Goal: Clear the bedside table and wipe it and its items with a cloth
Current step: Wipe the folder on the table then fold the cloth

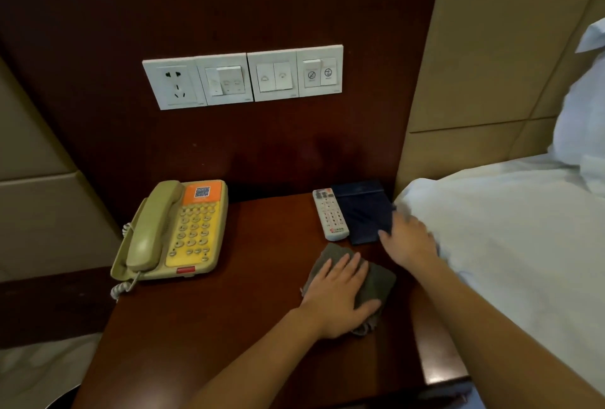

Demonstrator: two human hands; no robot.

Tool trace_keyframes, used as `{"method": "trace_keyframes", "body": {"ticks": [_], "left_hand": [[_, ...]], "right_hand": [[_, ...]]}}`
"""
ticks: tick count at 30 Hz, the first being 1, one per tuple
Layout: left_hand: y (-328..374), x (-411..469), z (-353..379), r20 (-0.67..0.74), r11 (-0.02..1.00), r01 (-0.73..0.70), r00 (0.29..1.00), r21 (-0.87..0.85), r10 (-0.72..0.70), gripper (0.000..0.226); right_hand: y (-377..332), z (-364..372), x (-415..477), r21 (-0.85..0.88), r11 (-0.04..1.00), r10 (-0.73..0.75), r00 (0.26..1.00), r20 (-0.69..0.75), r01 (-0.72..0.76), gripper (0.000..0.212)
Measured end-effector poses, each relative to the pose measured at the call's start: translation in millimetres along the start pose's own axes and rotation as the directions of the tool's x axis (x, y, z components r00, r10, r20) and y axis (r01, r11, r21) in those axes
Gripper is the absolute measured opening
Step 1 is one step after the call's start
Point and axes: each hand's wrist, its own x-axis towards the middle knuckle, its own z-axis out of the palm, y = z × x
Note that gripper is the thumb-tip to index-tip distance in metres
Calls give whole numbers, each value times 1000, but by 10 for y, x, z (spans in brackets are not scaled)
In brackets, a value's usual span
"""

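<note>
A dark wooden bedside table [229, 320] carries a beige and yellow telephone [176, 232] at its left, and a white remote control [330, 214] beside a dark blue folder [361, 209] at its back right. My left hand [340, 294] lies flat with straight fingers on a grey cloth [376, 281] near the table's right side. My right hand [407, 240], blurred, reaches over the folder's right front corner with its fingers spread; whether it touches the folder I cannot tell.
A white bed sheet [507, 228] and pillow [582, 114] press against the table's right edge. A row of white switches and a socket [242, 76] sits on the dark wall panel above. The telephone's coiled cord [122, 287] hangs off the left edge.
</note>
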Motion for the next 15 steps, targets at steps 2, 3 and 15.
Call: {"method": "trace_keyframes", "body": {"ticks": [2, 3, 15], "left_hand": [[-71, 94, -166, -175, 983, 10, 984, -183, -43, 55], [-105, 171, -263, -306, 964, 40, 944, -264, -123, 47], [-403, 905, -485, -141, 682, 608, 696, -406, -704, 103]], "right_hand": [[37, 1, 92, 85, 995, 53, 998, 18, -54, 56], [32, 20, 149, 119, 991, 67, 997, 30, -70, 57], [-27, 150, 577, 154, 969, 182, 979, 96, -195, 79]]}}
